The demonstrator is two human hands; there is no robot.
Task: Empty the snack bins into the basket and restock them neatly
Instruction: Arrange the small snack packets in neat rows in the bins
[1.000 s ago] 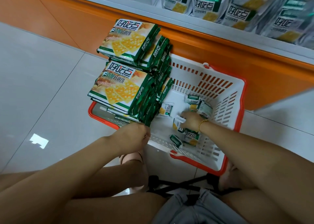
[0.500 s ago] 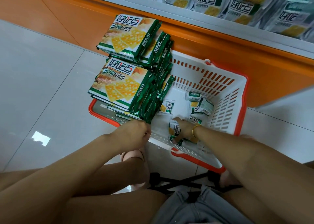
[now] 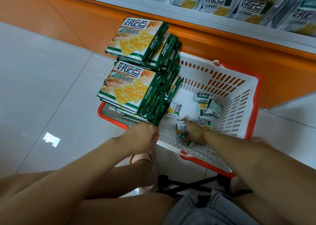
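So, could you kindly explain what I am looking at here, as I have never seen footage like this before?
There is no machine here: a person wears a camera on the head, so you look down along their bare arms. On the tiled floor stands a white basket with a red rim. Its left side holds two tall stacks of large green biscuit packs; loose small packets lie on its bottom. The right hand reaches in and closes around a small packet. The left hand touches the lower edge of the stacks; whether it grips anything is unclear. Above, the snack bin holds more silvery packs.
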